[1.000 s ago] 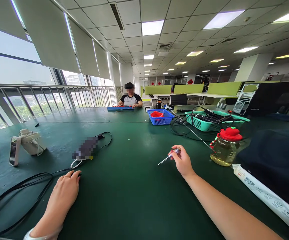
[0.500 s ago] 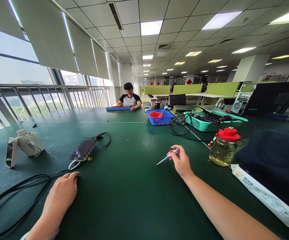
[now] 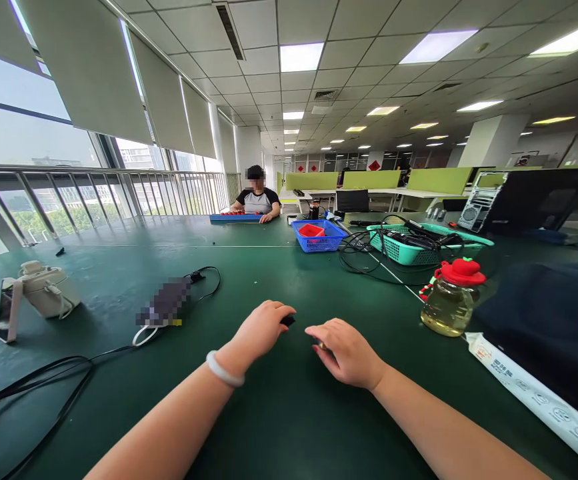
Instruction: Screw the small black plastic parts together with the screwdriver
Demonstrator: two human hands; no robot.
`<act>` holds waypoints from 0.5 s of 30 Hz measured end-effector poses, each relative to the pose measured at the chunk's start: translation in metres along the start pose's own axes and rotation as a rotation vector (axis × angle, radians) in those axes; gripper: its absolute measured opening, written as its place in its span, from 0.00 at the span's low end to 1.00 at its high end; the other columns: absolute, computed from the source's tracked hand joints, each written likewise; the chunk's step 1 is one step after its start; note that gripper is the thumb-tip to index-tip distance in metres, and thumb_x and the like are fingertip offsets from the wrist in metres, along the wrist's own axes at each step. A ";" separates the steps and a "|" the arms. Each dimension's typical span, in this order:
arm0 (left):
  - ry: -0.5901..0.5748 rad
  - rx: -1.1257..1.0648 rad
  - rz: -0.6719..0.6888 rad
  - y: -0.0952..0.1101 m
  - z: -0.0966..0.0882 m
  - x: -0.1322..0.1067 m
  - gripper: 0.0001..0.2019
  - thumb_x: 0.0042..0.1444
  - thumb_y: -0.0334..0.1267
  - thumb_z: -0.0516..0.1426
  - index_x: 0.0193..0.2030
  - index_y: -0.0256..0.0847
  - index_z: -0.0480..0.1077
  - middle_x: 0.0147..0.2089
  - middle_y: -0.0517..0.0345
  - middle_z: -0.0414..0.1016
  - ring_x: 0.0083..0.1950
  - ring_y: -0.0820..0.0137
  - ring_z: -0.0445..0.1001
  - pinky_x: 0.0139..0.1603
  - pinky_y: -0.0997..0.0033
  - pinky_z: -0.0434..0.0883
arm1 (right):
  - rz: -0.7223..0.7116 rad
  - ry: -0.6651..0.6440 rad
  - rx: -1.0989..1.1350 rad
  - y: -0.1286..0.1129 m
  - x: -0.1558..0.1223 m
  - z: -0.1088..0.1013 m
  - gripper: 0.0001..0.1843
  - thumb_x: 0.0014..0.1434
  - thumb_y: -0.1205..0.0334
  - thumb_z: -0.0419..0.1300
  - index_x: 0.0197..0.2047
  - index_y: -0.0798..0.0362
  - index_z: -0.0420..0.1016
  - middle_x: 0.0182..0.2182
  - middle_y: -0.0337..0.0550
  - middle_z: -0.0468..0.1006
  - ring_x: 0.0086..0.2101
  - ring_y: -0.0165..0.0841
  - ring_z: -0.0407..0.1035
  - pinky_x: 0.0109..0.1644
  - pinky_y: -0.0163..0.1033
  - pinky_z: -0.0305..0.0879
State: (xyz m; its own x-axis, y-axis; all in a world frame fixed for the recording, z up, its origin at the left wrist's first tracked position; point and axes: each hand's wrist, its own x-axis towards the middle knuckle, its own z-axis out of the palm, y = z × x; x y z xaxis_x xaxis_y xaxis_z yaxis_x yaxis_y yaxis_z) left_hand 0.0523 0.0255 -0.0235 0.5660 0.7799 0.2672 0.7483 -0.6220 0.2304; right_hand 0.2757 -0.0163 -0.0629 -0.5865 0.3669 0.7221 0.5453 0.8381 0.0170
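Over the middle of the dark green table (image 3: 249, 427), my left hand (image 3: 261, 333), with a pale band on its wrist, is closed on a small black object (image 3: 287, 321); its kind is not clear. My right hand (image 3: 345, 352) is a short gap to the right, fingers curled around the screwdriver (image 3: 323, 345). Only a small shiny bit of the screwdriver shows between thumb and fingers; its shaft is hidden. The two hands do not touch.
Left are a pixelated dark device (image 3: 166, 300), black cables (image 3: 69, 363), a phone (image 3: 9, 310) and a beige bottle (image 3: 49, 290). Blue (image 3: 319, 241) and green baskets (image 3: 403, 250) lie ahead. A red-lidded jar (image 3: 449, 307) and white packet (image 3: 533, 393) stand right. A person (image 3: 256, 197) sits opposite.
My left hand has moved from beside the cables to the table's middle, with the small black object in it. My right hand has come slightly nearer and left, and the screwdriver's shaft no longer shows.
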 end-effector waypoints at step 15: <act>0.125 -0.208 -0.255 -0.024 0.062 0.028 0.26 0.53 0.37 0.63 0.60 0.39 0.68 0.61 0.44 0.70 0.65 0.55 0.65 0.67 0.53 0.61 | 0.176 0.050 0.143 0.001 -0.001 -0.005 0.10 0.60 0.71 0.52 0.40 0.46 0.68 0.38 0.45 0.79 0.39 0.37 0.75 0.45 0.43 0.72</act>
State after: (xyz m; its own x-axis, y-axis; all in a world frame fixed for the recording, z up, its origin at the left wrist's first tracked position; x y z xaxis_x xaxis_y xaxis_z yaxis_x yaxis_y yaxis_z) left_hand 0.0719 0.0661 -0.0800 0.3133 0.9055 0.2862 0.7662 -0.4191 0.4871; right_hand 0.2802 -0.0177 -0.0600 -0.4575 0.4948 0.7388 0.5436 0.8132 -0.2080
